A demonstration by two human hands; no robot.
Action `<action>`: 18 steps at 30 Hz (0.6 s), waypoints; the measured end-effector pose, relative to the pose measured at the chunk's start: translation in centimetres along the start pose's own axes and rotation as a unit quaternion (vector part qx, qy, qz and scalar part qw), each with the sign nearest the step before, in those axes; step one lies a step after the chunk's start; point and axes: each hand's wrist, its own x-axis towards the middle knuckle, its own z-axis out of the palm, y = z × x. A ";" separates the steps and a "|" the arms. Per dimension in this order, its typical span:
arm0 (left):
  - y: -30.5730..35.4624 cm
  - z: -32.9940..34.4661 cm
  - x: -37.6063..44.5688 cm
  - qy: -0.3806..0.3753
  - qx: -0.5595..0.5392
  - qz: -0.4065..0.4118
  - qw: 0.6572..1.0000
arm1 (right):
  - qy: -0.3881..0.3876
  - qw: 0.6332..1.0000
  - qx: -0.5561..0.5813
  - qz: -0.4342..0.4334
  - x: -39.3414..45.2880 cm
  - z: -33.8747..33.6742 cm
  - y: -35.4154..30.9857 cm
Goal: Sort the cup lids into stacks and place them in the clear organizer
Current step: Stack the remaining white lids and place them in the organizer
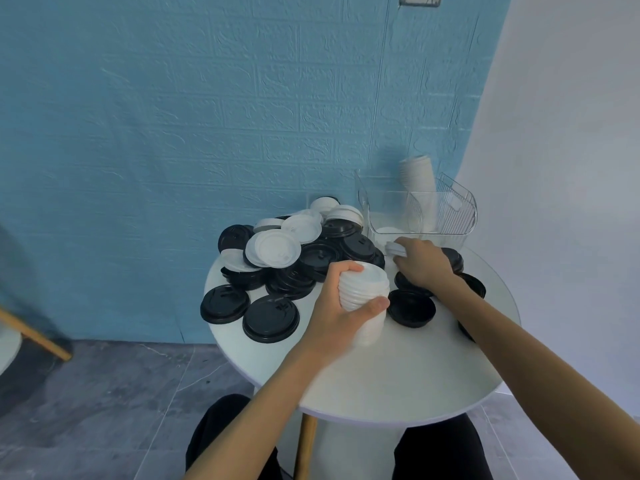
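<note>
White cup lids form a stack (363, 299) gripped in the left hand (337, 313) above the round table (398, 375); the right hand (424, 263) pinches another white lid (396, 248) beside the clear organizer (419, 209). Best seat it squarely so the rims nest

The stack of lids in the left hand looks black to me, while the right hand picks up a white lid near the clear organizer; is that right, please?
Not quite: the stack of lids gripped by the left hand is white, not black, as the head view shows. The rest holds: the right hand pinches a white lid just in front of the clear organizer.
</note>
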 end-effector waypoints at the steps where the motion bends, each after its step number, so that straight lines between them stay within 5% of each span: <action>1: -0.1 0.0 0.1 -0.001 0.000 0.000 1.000 | 0.013 1.000 0.009 -0.011 -0.5 -0.4 -0.1; 9: -0.2 0.1 0.1 0.004 -0.001 0.007 1.000 | 0.097 0.976 0.172 -0.092 -6.7 -4.5 -3.5; 14: -0.5 0.3 0.0 0.017 0.006 0.023 1.000 | 0.081 0.894 0.405 -0.172 -9.8 -7.3 -6.3; 18: -1.0 0.5 0.3 0.041 0.016 0.046 0.998 | 0.008 0.844 0.515 -0.148 -9.8 -7.4 -7.2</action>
